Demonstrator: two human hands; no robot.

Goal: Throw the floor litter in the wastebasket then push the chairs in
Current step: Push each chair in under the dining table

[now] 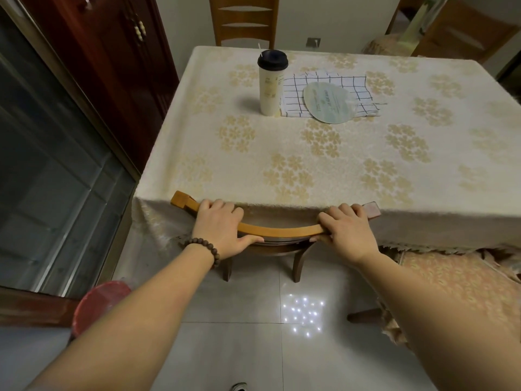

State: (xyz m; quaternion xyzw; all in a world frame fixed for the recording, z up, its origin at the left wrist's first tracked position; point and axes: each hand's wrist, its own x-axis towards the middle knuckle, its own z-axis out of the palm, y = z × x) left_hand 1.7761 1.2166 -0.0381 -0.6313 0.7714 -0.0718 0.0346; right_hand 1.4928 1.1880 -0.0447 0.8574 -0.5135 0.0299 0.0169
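Note:
A wooden chair (282,231) stands tucked against the near edge of the table (310,170), its curved top rail touching the hanging tablecloth. My left hand (222,230) grips the left part of the rail, a bead bracelet on the wrist. My right hand (346,225) grips the right part of the same rail. The seat is mostly hidden under the cloth; two dark legs show below. A red wastebasket (97,303) sits on the floor at lower left, partly behind my left forearm. No litter shows on the visible floor tiles.
On the table stand a white cup with a black lid (271,83), a checked cloth (324,93) and a round fan (331,103). Another chair (244,21) is at the far side, a third (462,32) at the back right. A cushioned seat (451,280) lies right; glass door left.

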